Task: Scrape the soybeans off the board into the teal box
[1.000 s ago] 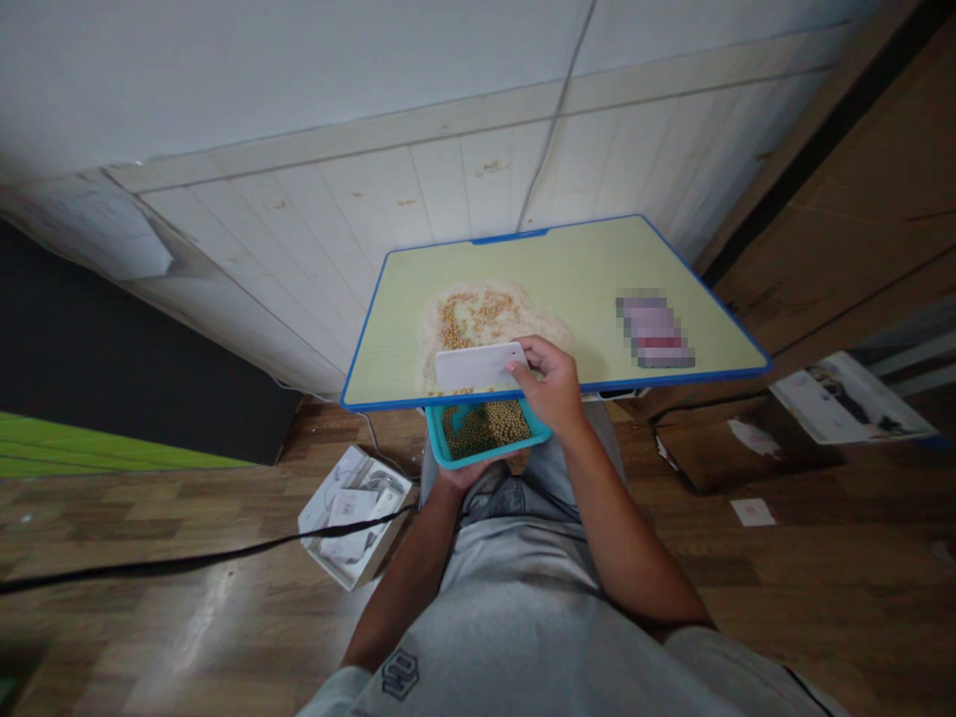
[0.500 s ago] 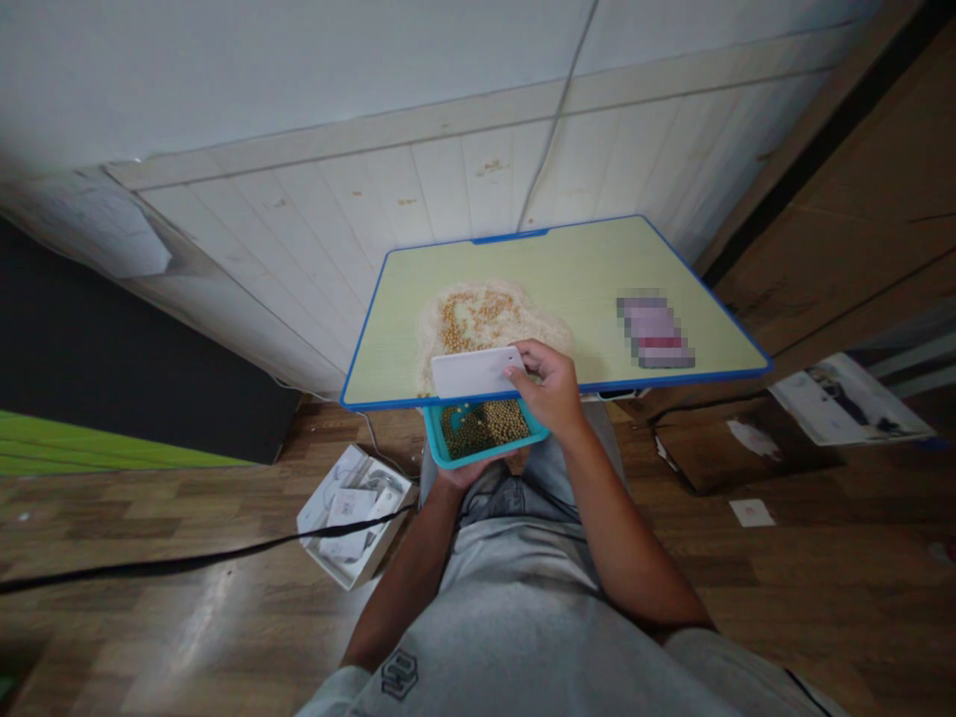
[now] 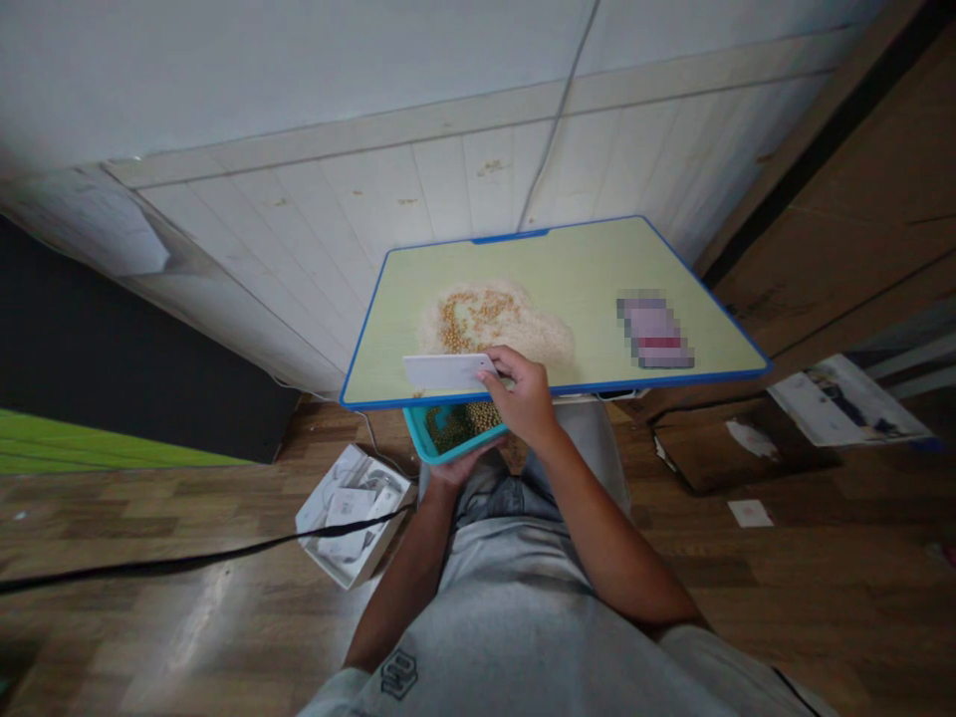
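My right hand [image 3: 527, 393] pinches the end of a flat white scraper [image 3: 442, 372], which stands on its long edge near the front of the table. Behind it lie yellow-tan beans [image 3: 478, 311] in a patch of pale rice-like grains [image 3: 542, 334]. Just below the table's front edge is a turquoise basket [image 3: 427, 450], borne from underneath by my left hand [image 3: 463, 465]. Small green beans [image 3: 450, 428] and larger tan beans [image 3: 482, 413] fill parts of the basket. Most of my left hand's fingers are hidden under it.
The small table [image 3: 590, 269] has a pale green top with a blue rim. On its right lies a pixelated flat object [image 3: 655, 334]. An open white box [image 3: 351, 523] sits on the floor at left, with a black strap [image 3: 224, 560] crossing it. Cardboard [image 3: 736, 448] lies at right.
My right hand and the scraper have moved left along the table's front edge. The basket in my left hand has also shifted a little left.
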The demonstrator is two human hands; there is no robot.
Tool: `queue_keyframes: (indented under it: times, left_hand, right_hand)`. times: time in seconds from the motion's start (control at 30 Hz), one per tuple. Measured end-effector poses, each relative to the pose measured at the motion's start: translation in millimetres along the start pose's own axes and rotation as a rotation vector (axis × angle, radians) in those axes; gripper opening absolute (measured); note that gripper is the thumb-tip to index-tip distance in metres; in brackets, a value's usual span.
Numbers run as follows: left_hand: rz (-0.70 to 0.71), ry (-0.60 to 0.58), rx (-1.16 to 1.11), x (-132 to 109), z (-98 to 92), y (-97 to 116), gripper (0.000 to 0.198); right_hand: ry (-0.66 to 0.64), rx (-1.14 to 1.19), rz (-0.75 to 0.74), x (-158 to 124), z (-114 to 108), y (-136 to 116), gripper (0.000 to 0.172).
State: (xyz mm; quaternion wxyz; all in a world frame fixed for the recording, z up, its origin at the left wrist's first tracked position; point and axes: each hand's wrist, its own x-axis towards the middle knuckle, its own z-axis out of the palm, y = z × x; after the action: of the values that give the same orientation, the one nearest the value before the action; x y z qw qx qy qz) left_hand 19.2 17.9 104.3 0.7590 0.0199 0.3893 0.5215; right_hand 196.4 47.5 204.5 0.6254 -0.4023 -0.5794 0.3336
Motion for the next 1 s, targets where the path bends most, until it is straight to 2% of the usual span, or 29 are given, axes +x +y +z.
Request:
queue_keyframes:
  times: [0.1,0.23,0.47,0.73,0.87,1.0]
  left_hand:
    - [0.053,-0.045,-0.044,-3,1.2,2,0.08]
    - [0.05,-0.04,-0.049,-4,2.6,2,0.085]
    - [0.049,-0.072,-0.056,-5,3.8,2,0.081]
    - [0.063,-0.059,-0.062,-9,6.8,1,0.078]
    - [0.049,-0.014,-0.093,-12,10.9,1,0.076]
    - [0.05,0.0,-0.114,-13,12.9,1,0.079]
  right_hand:
    - [-0.025,-0.01,0.012,-1,4,3,0.022]
    - [-0.047,-0.031,0.004,-1,7,5,0.021]
    - [-0.086,-0.058,-0.021,2,12,3,0.019]
    - [-0.092,-0.072,-0.07,0,7,-1,0.02]
    - [-0.107,-0.063,-0.085,0,5,-2,0.021]
    - [-0.078,-0.071,-0.075,0,8,-1,0.021]
